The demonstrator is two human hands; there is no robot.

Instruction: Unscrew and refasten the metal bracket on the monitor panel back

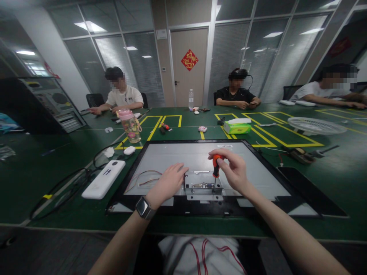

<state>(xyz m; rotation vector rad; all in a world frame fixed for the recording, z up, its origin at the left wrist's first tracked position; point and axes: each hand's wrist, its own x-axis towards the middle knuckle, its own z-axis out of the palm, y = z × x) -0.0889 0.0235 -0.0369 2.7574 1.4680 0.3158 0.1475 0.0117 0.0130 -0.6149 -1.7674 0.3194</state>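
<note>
A flat monitor panel with a black frame [197, 209] lies on the table in front of me, its grey metal back facing up. Near its close edge sits a metal bracket box [190, 178] with a row of video ports. My right hand [233, 170] is wrapped round the handle of an orange and black screwdriver [216, 166], which stands nearly upright with its tip down by the ports. My left hand [169, 181] rests on the panel, fingers stretched out, fingertips against the box's left side. Thin wires [143, 176] lie left of that hand.
To the left are a white power bank [104, 179], black cables [61, 191] and a pink-lidded bottle [130, 126]. A green tissue pack [237, 126] lies beyond the panel. A black slab [311, 187] and a fan grille [315, 125] are rightward. Several people sit across the table.
</note>
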